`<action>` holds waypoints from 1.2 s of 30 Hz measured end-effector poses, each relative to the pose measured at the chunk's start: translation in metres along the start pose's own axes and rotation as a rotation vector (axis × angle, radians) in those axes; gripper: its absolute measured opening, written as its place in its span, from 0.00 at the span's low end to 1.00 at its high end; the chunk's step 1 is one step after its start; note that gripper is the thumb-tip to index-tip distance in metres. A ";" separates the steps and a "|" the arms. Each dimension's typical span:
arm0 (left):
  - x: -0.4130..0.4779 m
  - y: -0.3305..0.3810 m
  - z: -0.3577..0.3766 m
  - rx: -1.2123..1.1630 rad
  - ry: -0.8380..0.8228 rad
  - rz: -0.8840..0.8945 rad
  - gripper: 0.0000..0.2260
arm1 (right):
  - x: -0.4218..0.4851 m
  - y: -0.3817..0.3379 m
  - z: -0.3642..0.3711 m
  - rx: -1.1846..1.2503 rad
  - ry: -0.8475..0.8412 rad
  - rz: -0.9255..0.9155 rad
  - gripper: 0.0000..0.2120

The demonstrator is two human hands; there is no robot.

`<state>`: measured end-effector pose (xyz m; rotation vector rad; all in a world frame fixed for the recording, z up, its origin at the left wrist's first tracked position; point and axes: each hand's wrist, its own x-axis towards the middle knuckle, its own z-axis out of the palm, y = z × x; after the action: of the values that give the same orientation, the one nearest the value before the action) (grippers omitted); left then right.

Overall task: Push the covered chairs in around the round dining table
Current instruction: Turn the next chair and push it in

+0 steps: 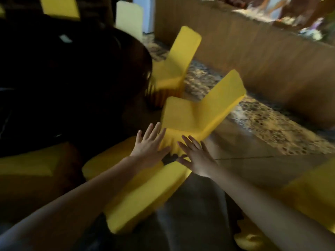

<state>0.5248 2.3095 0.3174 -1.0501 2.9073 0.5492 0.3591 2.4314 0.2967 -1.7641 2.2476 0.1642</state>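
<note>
The round dining table [76, 84] is dark and fills the left of the blurred view. Several yellow covered chairs ring it. One chair [195, 115] stands at the middle with its seat toward the table. My left hand [150, 142] and my right hand [197, 156] reach out with fingers spread and rest flat against the near side of that chair's seat and skirt. Another chair [145, 192] sits right under my arms, its back toward me. A third chair [175, 64] stands farther along the table edge.
A long wooden panelled wall [262, 57] runs along the right. A patterned carpet [272, 127] lies between it and the chairs. More yellow chairs show at the far top [59, 8], at the left edge [27, 165] and at the bottom right [311, 196].
</note>
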 end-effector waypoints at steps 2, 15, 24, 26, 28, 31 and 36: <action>-0.026 -0.008 0.018 0.014 -0.029 -0.057 0.32 | 0.003 -0.003 0.017 0.019 -0.052 -0.070 0.33; -0.118 -0.029 0.082 -0.153 -0.310 -0.261 0.41 | 0.004 -0.001 0.040 0.014 -0.287 -0.176 0.61; -0.136 -0.028 0.105 -0.116 -0.094 -0.191 0.26 | 0.017 0.008 0.054 0.005 -0.159 -0.215 0.54; -0.131 -0.028 0.101 -0.085 -0.068 -0.144 0.25 | 0.025 0.012 0.051 0.011 -0.151 -0.223 0.53; -0.126 -0.028 0.096 -0.063 -0.061 -0.110 0.25 | 0.029 0.011 0.049 0.000 -0.166 -0.236 0.51; -0.125 -0.039 0.095 -0.023 -0.055 -0.121 0.33 | 0.035 0.006 0.050 0.003 -0.118 -0.258 0.49; -0.136 -0.055 0.090 0.045 -0.075 -0.219 0.35 | 0.037 -0.014 0.054 -0.004 -0.070 -0.364 0.47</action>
<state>0.6544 2.3834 0.2310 -1.2908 2.6810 0.5001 0.3727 2.4072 0.2361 -2.0962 1.8406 0.1507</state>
